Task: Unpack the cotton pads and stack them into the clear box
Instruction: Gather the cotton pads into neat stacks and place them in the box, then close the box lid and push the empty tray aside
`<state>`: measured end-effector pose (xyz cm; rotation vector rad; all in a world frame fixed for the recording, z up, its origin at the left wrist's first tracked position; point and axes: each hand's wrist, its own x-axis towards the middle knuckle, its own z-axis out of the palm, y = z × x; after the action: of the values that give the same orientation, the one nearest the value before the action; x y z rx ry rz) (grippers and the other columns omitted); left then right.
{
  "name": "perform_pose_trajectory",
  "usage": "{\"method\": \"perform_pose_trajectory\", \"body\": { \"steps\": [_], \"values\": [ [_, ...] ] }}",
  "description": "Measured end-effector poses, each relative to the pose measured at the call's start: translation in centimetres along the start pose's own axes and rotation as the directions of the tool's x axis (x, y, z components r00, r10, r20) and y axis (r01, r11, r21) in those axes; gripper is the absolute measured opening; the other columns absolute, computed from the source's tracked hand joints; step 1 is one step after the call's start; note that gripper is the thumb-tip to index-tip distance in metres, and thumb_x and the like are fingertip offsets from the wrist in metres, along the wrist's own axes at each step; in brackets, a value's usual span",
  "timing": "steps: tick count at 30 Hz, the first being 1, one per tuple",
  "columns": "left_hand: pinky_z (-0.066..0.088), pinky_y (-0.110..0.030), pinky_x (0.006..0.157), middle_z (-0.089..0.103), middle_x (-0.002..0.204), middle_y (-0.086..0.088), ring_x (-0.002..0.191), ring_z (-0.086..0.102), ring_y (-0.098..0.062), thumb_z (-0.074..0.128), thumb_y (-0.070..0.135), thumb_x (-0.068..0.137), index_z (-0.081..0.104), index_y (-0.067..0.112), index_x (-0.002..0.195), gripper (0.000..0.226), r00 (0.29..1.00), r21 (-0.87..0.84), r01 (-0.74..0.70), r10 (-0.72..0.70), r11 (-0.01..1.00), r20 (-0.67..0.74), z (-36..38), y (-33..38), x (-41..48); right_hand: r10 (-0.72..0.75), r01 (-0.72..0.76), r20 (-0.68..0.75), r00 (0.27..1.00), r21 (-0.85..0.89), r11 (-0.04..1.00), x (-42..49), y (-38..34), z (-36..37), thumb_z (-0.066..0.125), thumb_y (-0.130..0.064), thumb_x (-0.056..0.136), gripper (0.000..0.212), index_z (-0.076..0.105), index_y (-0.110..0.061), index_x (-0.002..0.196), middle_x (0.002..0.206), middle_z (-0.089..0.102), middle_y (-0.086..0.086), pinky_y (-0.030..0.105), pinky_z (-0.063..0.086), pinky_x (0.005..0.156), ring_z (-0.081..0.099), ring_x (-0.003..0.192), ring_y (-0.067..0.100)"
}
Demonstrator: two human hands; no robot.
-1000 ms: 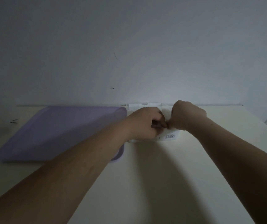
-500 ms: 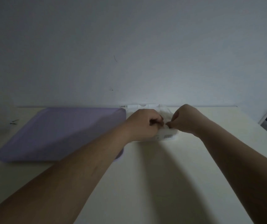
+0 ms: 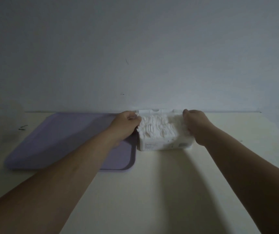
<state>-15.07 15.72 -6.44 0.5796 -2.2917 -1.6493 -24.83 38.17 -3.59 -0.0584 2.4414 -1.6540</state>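
- Head view, dim light, both bare forearms reach forward across a cream worktop (image 3: 152, 191) toward a plain pale wall (image 3: 135, 48).
- Pack of cotton pads (image 3: 159, 130) sits at the far edge of the worktop, near the wall, roughly centre frame, just right of a lilac tray.
- Pack wrapper is torn open along the top; white pad edges show as a ruffled row between the 2 hands. Lower front of the pack is intact, with small printed labels too blurred to read.
- Left hand (image 3: 125, 124) is at the pack's left end, fingers curled in and clenched on the wrapper edge there. Wrist lies over the tray's right part.
- Right hand (image 3: 194, 122) is at the pack's right end, fingers curled down over the top right corner, gripping the wrapper. Fingertips are hidden behind the hand.
- Hands are well apart, 1 on each end, with the opened top spread between them.
- Clear box (image 3: 154, 110): a pale, translucent edge with a round notch shows directly behind the pack, against the wall. Mostly hidden by the pack, so cannot tell whether it is touching the pack or holds anything.
- Lilac tray (image 3: 64, 141) lies flat, rounded corners, raised rim, right edge just beside the pack's left side.
- A few small dark specks (image 3: 23, 127) on the worktop far left, too small to identify.
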Motion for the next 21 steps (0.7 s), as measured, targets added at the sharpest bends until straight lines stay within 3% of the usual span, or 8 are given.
{"method": "perform_pose_trajectory", "body": {
  "steps": [3, 7, 10, 13, 17, 19, 21],
  "values": [
    [0.049, -0.035, 0.109, 0.068, 0.117, 0.012, 0.111, 0.067, -0.01, 0.071, 0.024, 0.097, 0.062, 0.028, 0.117, 0.022, 0.999, -0.1, -0.038, 0.041, 0.994, 0.035, 0.1, -0.4, 0.0, 0.005, -0.005, 0.0, 1.0, 0.107, 0.994, 0.2, 0.6, 0.0, 0.035, 0.003, 0.086, 0.033, 0.037, -0.02, 0.063, 0.059, 0.034, -0.001, 0.018, 0.021, 0.042, 0.03, 0.046, 0.015],
    [0.047, -0.028, 0.105, 0.064, 0.111, 0.024, 0.104, 0.062, 0.005, 0.064, 0.022, 0.101, 0.058, 0.033, 0.124, 0.026, 0.994, -0.077, -0.105, 0.106, 0.991, 0.0, 0.9, -0.1, -1.0, 0.061, -0.057, -0.011, 0.998, 0.196, 0.979, 0.2, 0.8, -0.1, 0.039, 0.007, 0.083, 0.036, 0.033, -0.02, 0.06, 0.057, 0.029, -0.001, 0.02, 0.015, 0.039, 0.025, 0.042, 0.013],
    [0.052, -0.032, 0.102, 0.069, 0.112, 0.016, 0.106, 0.066, -0.005, 0.051, 0.022, 0.105, 0.056, 0.032, 0.131, 0.028, 0.983, 0.033, -0.181, 0.182, 0.983, -0.022, 1.6, 0.1, -2.1, 0.092, -0.093, 0.017, 0.996, 0.231, 0.968, -0.1, 1.2, -0.3, 0.042, 0.005, 0.086, 0.035, 0.039, -0.02, 0.061, 0.059, 0.032, -0.001, 0.025, 0.019, 0.042, 0.027, 0.044, 0.014],
    [0.052, -0.038, 0.099, 0.069, 0.116, 0.001, 0.106, 0.066, -0.019, 0.041, 0.025, 0.107, 0.049, 0.026, 0.14, 0.034, 0.974, 0.191, -0.215, 0.226, 0.958, -0.037, 2.0, 0.4, -2.9, 0.056, -0.073, 0.063, 0.996, 0.304, 0.95, -1.0, 1.1, -0.5, 0.043, 0.004, 0.09, 0.03, 0.065, -0.016, 0.086, 0.062, 0.047, 0.0, 0.024, 0.031, 0.045, 0.041, 0.041, 0.011],
    [0.049, -0.043, 0.1, 0.066, 0.128, -0.014, 0.117, 0.061, -0.034, 0.036, 0.021, 0.106, 0.043, 0.017, 0.143, 0.038, 0.972, 0.436, -0.195, 0.233, 0.879, -0.033, 2.4, 1.3, -2.6, 0.074, -0.102, 0.093, 0.993, 0.356, 0.929, -1.1, 1.2, -0.5, 0.046, 0.0, 0.096, 0.028, 0.07, -0.013, 0.092, 0.082, 0.059, 0.01, 0.027, 0.043, 0.059, 0.054, 0.063, 0.018],
    [0.047, -0.041, 0.103, 0.061, 0.138, -0.011, 0.122, 0.059, -0.033, 0.038, 0.023, 0.106, 0.034, 0.018, 0.152, 0.047, 0.977, 0.48, -0.187, 0.211, 0.857, 0.004, 2.2, 1.8, -2.3, 0.098, -0.13, 0.102, 0.99, 0.376, 0.917, -0.9, 1.5, -0.6, 0.049, -0.003, 0.095, 0.021, 0.068, -0.012, 0.099, 0.093, 0.054, 0.01, 0.032, 0.042, 0.067, 0.051, 0.074, 0.023],
    [0.045, -0.035, 0.095, 0.06, 0.136, -0.011, 0.117, 0.06, -0.03, 0.039, 0.024, 0.107, 0.018, 0.019, 0.161, 0.059, 0.984, 0.527, -0.169, 0.169, 0.833, 0.048, 2.2, 2.1, -2.0, 0.102, -0.139, 0.115, 0.988, 0.383, 0.913, -0.6, 1.7, -0.6, 0.049, -0.003, 0.096, 0.021, 0.067, 0.003, 0.105, 0.097, 0.058, 0.013, 0.038, 0.046, 0.077, 0.055, 0.084, 0.026]
  ]
}}
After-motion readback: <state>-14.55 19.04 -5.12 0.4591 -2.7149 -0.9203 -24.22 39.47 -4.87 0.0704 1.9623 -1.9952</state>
